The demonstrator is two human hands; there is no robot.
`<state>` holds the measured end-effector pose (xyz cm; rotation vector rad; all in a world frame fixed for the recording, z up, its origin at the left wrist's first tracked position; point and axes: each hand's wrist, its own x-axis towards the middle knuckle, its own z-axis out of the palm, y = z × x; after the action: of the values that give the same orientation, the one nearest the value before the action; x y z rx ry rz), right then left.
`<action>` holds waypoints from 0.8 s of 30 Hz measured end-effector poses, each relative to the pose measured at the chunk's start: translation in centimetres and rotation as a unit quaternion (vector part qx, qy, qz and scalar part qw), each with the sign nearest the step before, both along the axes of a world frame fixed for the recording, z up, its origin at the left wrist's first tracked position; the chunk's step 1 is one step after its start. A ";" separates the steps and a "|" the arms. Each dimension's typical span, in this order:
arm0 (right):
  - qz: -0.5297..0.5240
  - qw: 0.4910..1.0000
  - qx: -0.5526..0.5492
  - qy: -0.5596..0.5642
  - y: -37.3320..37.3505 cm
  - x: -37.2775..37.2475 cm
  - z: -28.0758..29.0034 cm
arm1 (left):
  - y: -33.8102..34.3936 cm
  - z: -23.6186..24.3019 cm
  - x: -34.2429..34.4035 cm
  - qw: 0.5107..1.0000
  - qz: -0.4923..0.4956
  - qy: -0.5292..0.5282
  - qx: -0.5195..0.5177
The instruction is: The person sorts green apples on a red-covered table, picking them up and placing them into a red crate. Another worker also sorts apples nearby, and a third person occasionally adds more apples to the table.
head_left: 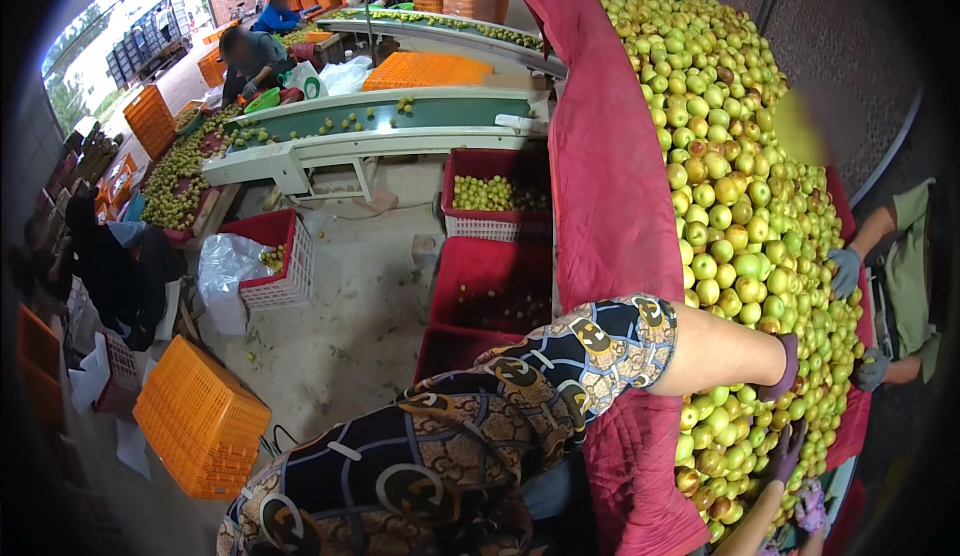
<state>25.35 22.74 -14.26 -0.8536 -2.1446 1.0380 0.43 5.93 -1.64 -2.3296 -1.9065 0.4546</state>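
My patterned-sleeved left arm reaches across red cloth (610, 206) to a long heap of round green-yellow fruit with reddish patches (730, 196). My left hand (778, 376), in a purple glove, bends down among the fruit, its fingers hidden. Lower down, my right hand (785, 451), also purple-gloved, lies on the fruit with fingers stretched out. At the heap's far edge, a co-worker's grey-gloved hands (845, 271) touch the fruit. Another hand in a pink patterned glove (810, 506) shows at the lower right.
Red-lined crates (489, 276) stand left of the heap, with another lined crate (280, 286) and stacked orange crates (200, 416). Conveyors (400, 131) carry fruit at the back, where several people work beside orange crates. A person in dark clothes (120, 266) is at the far left.
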 end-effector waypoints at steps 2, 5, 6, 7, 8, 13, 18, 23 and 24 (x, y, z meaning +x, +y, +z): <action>-0.011 1.000 0.002 -0.003 -0.2 -0.9 -0.2 | -0.2 -0.8 -0.6 0.999 0.013 -0.029 0.034; 0.002 0.997 0.061 -0.050 -1.5 -0.2 0.1 | -1.1 0.3 0.1 1.000 0.004 -0.027 -0.001; 0.009 0.989 0.128 -0.067 -0.6 1.5 -0.4 | -0.6 0.6 1.1 1.000 -0.004 -0.022 0.003; 0.028 0.983 0.170 -0.065 0.1 3.3 -0.9 | 0.0 1.0 1.7 0.999 -0.026 0.008 0.030; 0.057 0.975 0.208 -0.060 -0.5 3.4 -0.8 | 0.8 0.2 2.0 0.997 -0.050 0.035 0.052; -0.110 0.957 0.119 -0.242 -15.6 -3.3 7.6 | -3.1 0.3 -1.0 0.999 -0.025 -0.023 0.022; -0.023 0.902 0.308 -0.302 -17.7 -4.9 7.0 | -6.1 2.1 -2.6 0.989 -0.073 -0.038 0.125; -0.062 0.892 0.288 -0.342 -16.9 -4.3 7.2 | -6.2 2.7 -1.5 0.979 -0.107 -0.078 0.153; -0.069 0.891 0.288 -0.345 -16.6 -4.4 7.3 | -6.4 2.6 -1.7 0.978 -0.110 -0.081 0.160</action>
<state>20.95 6.13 -7.01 -1.1485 -2.6878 -0.0467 -1.29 -0.43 0.97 -2.3765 -1.6082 -0.0623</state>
